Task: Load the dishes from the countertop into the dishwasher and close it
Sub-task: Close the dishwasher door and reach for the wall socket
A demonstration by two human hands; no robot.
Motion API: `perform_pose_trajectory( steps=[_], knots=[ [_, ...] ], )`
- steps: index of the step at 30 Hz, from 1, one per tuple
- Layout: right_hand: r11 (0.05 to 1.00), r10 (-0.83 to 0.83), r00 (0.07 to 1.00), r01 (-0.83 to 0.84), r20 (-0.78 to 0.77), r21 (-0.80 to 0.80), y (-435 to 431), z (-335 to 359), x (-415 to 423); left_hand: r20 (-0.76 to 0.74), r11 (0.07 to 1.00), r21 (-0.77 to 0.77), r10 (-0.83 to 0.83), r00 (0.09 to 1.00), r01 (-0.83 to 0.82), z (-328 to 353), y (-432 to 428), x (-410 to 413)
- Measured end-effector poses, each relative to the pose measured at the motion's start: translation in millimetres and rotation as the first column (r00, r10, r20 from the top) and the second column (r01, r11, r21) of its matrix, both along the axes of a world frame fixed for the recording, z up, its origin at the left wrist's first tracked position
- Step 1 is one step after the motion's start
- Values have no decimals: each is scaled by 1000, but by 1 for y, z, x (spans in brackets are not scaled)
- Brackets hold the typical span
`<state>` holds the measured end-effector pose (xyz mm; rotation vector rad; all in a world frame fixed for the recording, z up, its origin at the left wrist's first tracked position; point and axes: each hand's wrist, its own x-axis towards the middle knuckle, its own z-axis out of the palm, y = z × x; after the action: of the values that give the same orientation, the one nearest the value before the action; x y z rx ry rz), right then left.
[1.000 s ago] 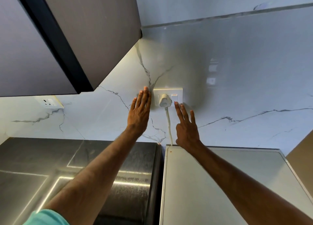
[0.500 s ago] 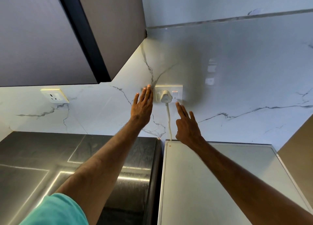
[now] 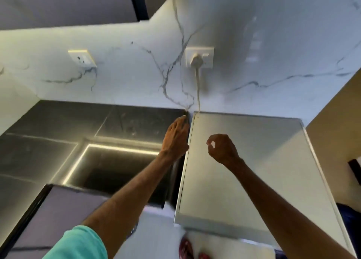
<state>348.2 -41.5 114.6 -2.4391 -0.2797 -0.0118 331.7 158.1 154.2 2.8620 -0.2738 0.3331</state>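
Head view, looking down along both forearms.

Left hand (image 3: 175,136): released, fingers straight and together, reaching toward 12 o'clock. Its fingertips (image 3: 182,120) lie at the narrow dark seam between the countertop (image 3: 58,141) and the dishwasher (image 3: 254,161). The frame is soft there, so they may be touching an edge, but I cannot confirm it. The teal sleeve (image 3: 78,243) of that arm sits at 7 o'clock.

Right hand (image 3: 222,149): loosely clenched, fingers curled in, thumb and forefinger tips close together with a small gap. It grasps nothing. It hovers above the dishwasher's top near its left edge, at 3 o'clock of the left hand, and the two hands are apart.

Dishwasher: white, with only its flat top in view. It fills the frame from centre toward 4 o'clock, and its back edge is against the wall (image 3: 127,83).

Countertop: dark and glossy, running from centre out to 9 o'clock, just beside the dishwasher. It reflects a bright strip of light.

Wall: white marble with grey veins, across 12 o'clock. A socket (image 3: 207,52) sits at 12 o'clock of the dishwasher's back left corner, with a white plug (image 3: 197,60) seated in it. The cord (image 3: 198,87) drops straight down to that corner. A second socket (image 3: 82,57) is at 10 o'clock. A grey cabinet (image 3: 58,4) hangs at 11 o'clock.
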Motion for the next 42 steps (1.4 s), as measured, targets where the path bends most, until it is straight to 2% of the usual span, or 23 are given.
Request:
perform_pose_trajectory(
  steps=[4, 8, 11, 16, 22, 25, 29, 30, 33, 38, 42],
  knots=[
    [999, 48, 996, -47, -77, 10, -11, -49, -89, -130, 1000, -22, 2, 992, -5, -48, -9, -95],
    [998, 35, 988, -27, -151, 57, -18, -84, -175, -227, 998, -59, -25, 973, 12, -88, -6, -167],
    [996, 13, 995, -4, -103, 85, -19, -106, -230, -260, 996, -74, -63, 963, 46, -106, -4, -209],
    [999, -38, 999, 38, -26, 6, -22, -131, -306, -314, 994, -68, -101, 944, 84, -135, 1, -265],
    [991, -116, 993, 117, 21, -58, -18, -156, -365, -297, 977, 52, -181, 938, 205, -180, 14, -313],
    [988, -130, 989, 136, 76, -79, -18, -165, -372, -244, 955, 121, -237, 940, 272, -204, 16, -321],
    [983, -123, 970, 149, 207, -112, -27, -178, -356, -93, 973, 78, -209, 973, 217, -239, 16, -308],
    [982, -106, 961, 141, 255, -126, -27, -199, -352, -28, 977, 70, -201, 979, 203, -260, 13, -304],
    [980, -106, 949, 151, 297, -131, -25, -205, -334, 27, 990, -5, -141, 990, 141, -258, 12, -298],
    [970, -125, 868, 209, 480, -126, -36, -261, -320, 176, 984, -120, -108, 978, 130, -300, -1, -285],
    [963, -74, 791, 215, 607, -163, -44, -294, -312, 361, 955, -220, -110, 926, 200, -328, -4, -270]
  ],
)
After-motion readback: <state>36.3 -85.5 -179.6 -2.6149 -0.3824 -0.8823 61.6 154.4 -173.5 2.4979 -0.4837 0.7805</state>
